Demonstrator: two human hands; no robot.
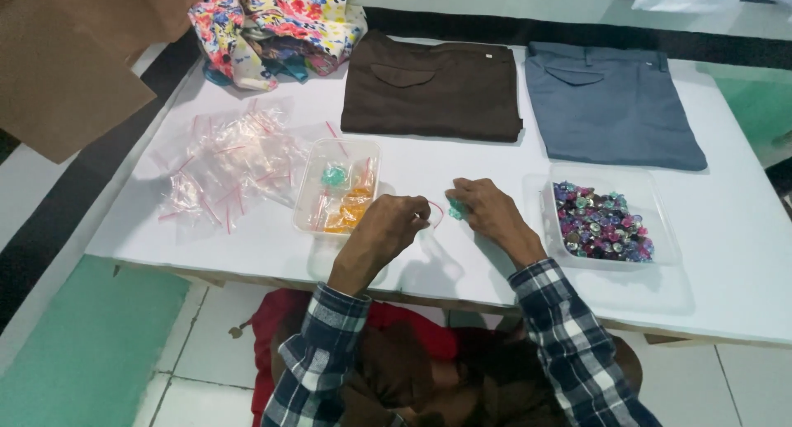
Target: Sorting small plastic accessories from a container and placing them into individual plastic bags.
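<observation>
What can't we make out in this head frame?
- Small clear bag between the hands: nearly invisible, only its red strip shows; whether the left hand pinches it is unclear.
- Teal pieces: mostly covered by the right hand, count unknown.
- Packets in the left clear tub: contents too small to identify.
- Beads in the right tub: shapes blurred.
- Floral cloth and brown board: cut by the frame edge.

On the table, a pile of small bags lies left of a tray of filled bags. A tray of beads sits at the right. Two folded trousers lie behind them, side by side.
</observation>
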